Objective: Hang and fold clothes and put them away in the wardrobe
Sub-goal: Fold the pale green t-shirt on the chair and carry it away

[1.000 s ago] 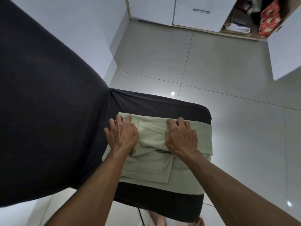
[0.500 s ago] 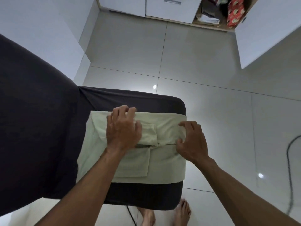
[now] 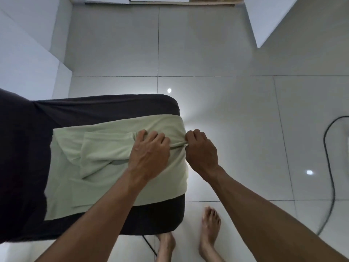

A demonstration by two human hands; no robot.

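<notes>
1. The pale green garment [image 3: 113,167] is lying half-folded on the dark-covered table [image 3: 105,106].
2. Its right edge is being pinched by curled fingers of the left hand [image 3: 149,156] and right hand [image 3: 201,150].
3. The fold should be drawn across evenly, edges aligned.

Open floor [image 3: 226,110] to the right & ahead; wardrobe door [image 3: 268,17] juts in far right.

Pale green garment [image 3: 105,167] spread over dark-covered board [image 3: 105,106], left hand [image 3: 149,157] gripping its folded edge, right hand [image 3: 201,150] pinching the fold at the board's end, bare feet [image 3: 209,227] on tiled floor [image 3: 226,91], black cable [image 3: 329,167] at right.
</notes>
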